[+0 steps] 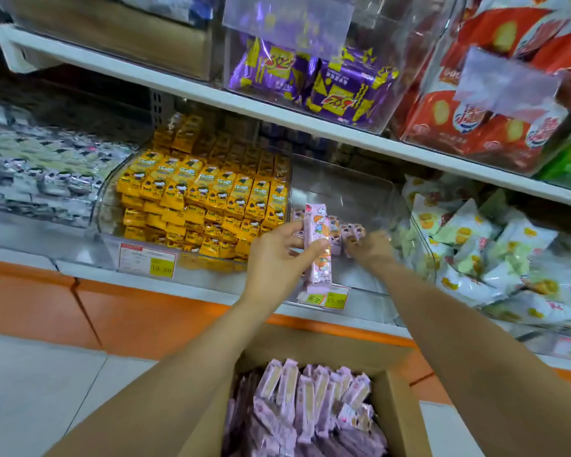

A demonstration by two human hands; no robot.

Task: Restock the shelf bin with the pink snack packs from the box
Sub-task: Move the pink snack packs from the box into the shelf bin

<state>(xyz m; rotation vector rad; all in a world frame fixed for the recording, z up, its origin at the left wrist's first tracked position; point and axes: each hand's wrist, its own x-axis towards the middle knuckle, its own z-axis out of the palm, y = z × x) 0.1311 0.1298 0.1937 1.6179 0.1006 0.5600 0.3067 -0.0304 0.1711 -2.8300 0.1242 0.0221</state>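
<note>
My left hand (279, 255) grips a long pink snack pack (317, 239), held upright at the front of the clear shelf bin (360, 192). My right hand (371, 247) reaches into the same bin and holds a few small pink packs (351, 234) low near the bin's floor. Below, an open cardboard box (396, 400) holds several pink snack packs (310, 397) standing on end. Most of the bin's inside looks bare behind my hands.
A bin of yellow packs (205, 199) sits left of the clear bin; white-green bags (475, 245) lie to its right. The shelf above (277, 107) carries purple packs (310, 77) and red bags (495, 94). Price labels (330, 296) hang on the bin front.
</note>
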